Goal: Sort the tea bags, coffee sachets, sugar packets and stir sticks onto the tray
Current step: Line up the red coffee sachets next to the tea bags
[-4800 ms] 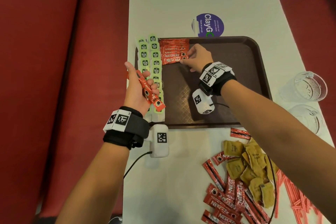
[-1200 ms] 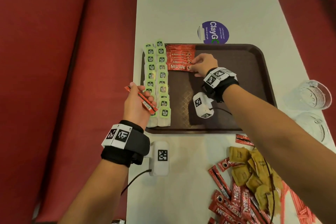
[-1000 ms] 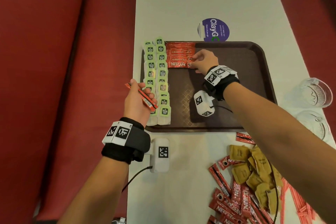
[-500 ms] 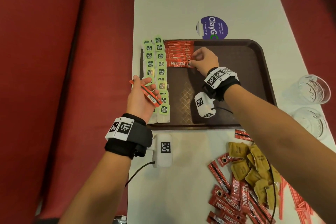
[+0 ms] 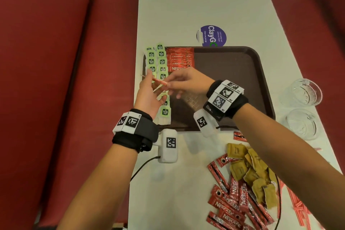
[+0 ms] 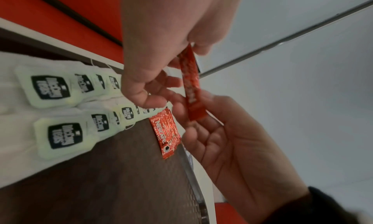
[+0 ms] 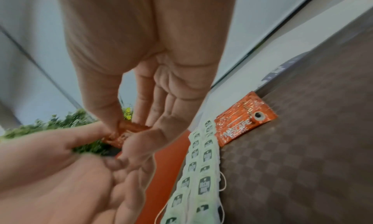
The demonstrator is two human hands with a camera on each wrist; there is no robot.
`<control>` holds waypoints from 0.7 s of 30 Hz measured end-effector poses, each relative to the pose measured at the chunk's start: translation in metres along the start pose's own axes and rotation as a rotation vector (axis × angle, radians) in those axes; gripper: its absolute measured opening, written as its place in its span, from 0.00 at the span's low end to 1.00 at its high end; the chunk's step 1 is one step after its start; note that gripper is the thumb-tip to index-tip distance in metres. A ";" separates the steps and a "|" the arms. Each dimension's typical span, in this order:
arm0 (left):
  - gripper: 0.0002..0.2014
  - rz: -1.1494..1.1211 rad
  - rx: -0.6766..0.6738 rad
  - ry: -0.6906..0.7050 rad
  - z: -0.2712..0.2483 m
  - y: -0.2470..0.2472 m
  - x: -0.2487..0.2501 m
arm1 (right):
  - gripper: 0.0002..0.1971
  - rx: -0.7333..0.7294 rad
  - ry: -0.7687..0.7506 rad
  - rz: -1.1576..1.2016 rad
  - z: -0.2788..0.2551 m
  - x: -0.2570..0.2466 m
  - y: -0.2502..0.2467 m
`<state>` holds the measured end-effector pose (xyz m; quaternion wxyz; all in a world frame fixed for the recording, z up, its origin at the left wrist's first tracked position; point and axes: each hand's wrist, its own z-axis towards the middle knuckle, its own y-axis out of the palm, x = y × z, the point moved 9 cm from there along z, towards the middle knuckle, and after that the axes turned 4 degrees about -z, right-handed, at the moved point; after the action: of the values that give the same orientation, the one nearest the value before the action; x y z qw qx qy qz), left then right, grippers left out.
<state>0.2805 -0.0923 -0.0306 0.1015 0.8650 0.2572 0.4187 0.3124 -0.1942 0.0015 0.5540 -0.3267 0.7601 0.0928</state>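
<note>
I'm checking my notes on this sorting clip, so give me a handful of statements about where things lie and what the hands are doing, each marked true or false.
1. The tea bags lie in two rows along the tray's left side. True.
2. The sugar packets are already on the tray. False: they sit in a pile on the table, near the tray.
3. The right hand pinches a coffee sachet over the left hand. True.
4. Both glasses stand on the tray. False: they stand on the table, to its right.
5. A stack of coffee sachets lies beside the tea bags. True.
</note>
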 end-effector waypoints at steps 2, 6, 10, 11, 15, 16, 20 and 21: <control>0.09 -0.007 -0.040 0.017 -0.003 0.001 0.002 | 0.11 0.037 0.035 0.061 -0.005 0.005 -0.009; 0.01 -0.050 0.006 0.070 -0.005 -0.006 0.004 | 0.10 0.069 0.068 0.146 -0.015 0.011 -0.015; 0.01 -0.061 0.031 0.076 0.000 -0.009 -0.001 | 0.05 0.123 0.087 0.248 -0.023 0.018 -0.023; 0.01 -0.042 0.024 0.067 0.001 -0.007 -0.004 | 0.05 0.157 0.098 0.272 -0.024 0.022 -0.028; 0.02 0.152 -0.030 -0.022 0.002 0.002 -0.019 | 0.07 0.362 0.126 0.436 -0.023 0.041 -0.054; 0.03 0.222 -0.043 -0.041 0.002 0.004 -0.022 | 0.07 0.376 0.122 0.475 -0.020 0.044 -0.056; 0.03 0.320 -0.070 -0.067 0.003 0.019 -0.031 | 0.13 0.255 0.117 0.468 -0.010 0.047 -0.043; 0.03 0.301 -0.074 -0.072 0.003 0.024 -0.032 | 0.15 0.228 0.122 0.454 -0.009 0.047 -0.039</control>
<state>0.2749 -0.1297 -0.0447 0.0788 0.9039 0.1052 0.4071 0.3209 -0.2475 -0.0293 0.5056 -0.0881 0.8514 0.1085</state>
